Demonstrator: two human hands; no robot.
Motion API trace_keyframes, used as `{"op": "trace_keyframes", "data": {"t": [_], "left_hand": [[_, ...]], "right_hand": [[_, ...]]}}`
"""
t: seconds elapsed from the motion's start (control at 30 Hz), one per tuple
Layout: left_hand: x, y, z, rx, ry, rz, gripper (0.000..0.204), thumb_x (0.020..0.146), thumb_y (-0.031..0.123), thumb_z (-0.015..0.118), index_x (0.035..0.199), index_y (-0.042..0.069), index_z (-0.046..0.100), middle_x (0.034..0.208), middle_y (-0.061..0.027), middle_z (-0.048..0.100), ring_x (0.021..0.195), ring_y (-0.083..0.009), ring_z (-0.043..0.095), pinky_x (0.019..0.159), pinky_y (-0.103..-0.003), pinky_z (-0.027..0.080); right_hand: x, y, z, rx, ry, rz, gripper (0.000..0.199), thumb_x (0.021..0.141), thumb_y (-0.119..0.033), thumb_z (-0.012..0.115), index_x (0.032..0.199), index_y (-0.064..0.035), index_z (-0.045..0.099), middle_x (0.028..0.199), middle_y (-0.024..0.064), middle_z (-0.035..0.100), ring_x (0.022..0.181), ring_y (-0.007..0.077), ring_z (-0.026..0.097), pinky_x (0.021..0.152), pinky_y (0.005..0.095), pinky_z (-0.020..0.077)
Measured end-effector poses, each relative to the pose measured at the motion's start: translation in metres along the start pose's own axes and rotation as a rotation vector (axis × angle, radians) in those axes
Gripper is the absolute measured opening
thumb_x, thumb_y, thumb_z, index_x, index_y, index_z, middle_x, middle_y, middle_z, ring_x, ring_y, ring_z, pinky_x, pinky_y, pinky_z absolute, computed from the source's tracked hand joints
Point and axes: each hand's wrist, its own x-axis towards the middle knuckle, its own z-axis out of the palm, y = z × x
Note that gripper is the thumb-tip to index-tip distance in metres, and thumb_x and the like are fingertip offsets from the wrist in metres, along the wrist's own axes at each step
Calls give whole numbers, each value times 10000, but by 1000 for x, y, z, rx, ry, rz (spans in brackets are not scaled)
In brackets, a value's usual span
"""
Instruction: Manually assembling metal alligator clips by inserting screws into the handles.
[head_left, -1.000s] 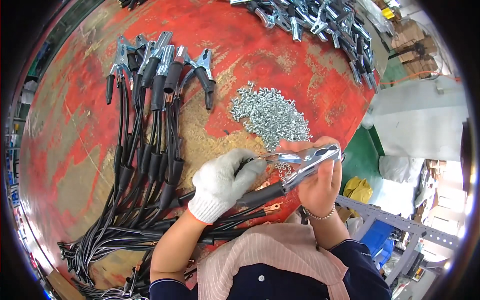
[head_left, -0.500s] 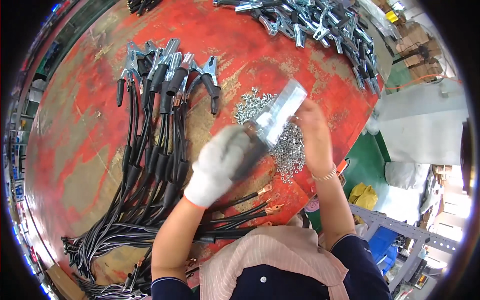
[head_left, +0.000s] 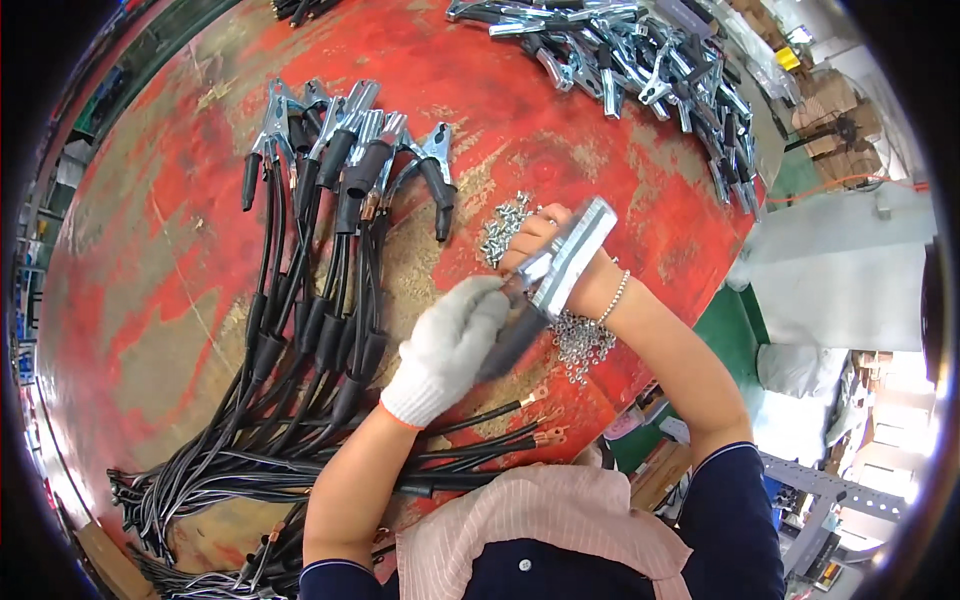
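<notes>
Gloved left hand grips a silver clamp as bare fingers reach into small screws

A person works with 2 hands at a table [head_left: 510, 120] whose red paint is worn through to rough, tan patches. The left hand [head_left: 443, 345], in a white knit glove, has its fingers closed on the near end of a shiny metal clamp [head_left: 575, 262]. The clamp is long and channel-shaped, held aslant above the tabletop, with a smooth black sleeve [head_left: 514, 342] on its lower end; motion blurs its details.

The bare right hand [head_left: 537, 230] is partly behind the clamp, fingers bent over a loose heap of silvery screws [head_left: 499, 238]. Whether its fingertips are together or apart cannot be told. A beaded bracelet [head_left: 617, 300] circles the wrist. Just below lies a scatter of small, shiny nuts [head_left: 584, 352].

To the left, a bundle of black cables [head_left: 328, 330] carries metal clamps at its far end. Nearer the person, cable ends show flat copper lugs [head_left: 551, 437] with holes. More silver-and-black clamps form a tangled pile [head_left: 650, 80] at the far right of the table. Beyond it are brown cardboard boxes [head_left: 836, 122]; their contents cannot be made out.
</notes>
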Motion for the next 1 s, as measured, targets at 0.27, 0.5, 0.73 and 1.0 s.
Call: {"op": "trace_keyframes", "data": {"t": [0.27, 0.5, 0.73, 1.0], "left_hand": [[-9, 13, -2, 91, -112, 92, 274, 966, 123, 551, 1198, -12, 600, 859, -57, 646, 790, -99, 577, 742, -251, 484], [-9, 15, -2, 124, -205, 3, 244, 968, 117, 543, 1175, 2, 603, 837, -59, 645, 765, -113, 593, 722, -262, 494], [-11, 14, 0, 107, -169, 26, 221, 966, 121, 541, 1136, -4, 607, 825, -60, 638, 756, -124, 597, 714, -273, 492], [-12, 16, 0, 235, -182, 75, 263, 933, 107, 564, 1177, 14, 595, 837, -95, 663, 754, -168, 647, 716, -288, 508]], "right_hand": [[-47, -39, -6, 1581, 389, 714, 136, 859, -43, 682, 988, -60, 643, 982, 71, 670, 896, 160, 639, 781, 317, 509], [-63, -50, -2, 1837, 357, 685, 230, 857, -53, 693, 1070, -3, 621, 1053, 63, 634, 985, 139, 601, 847, 293, 493], [-58, -58, -8, 1975, 395, 716, 134, 933, -150, 661, 981, -33, 616, 913, 0, 607, 840, 76, 540, 776, 252, 442], [-60, -66, -17, 1999, 463, 720, 316, 1022, -301, 519, 987, -2, 616, 854, 42, 595, 810, 141, 547, 804, 297, 454]]}}
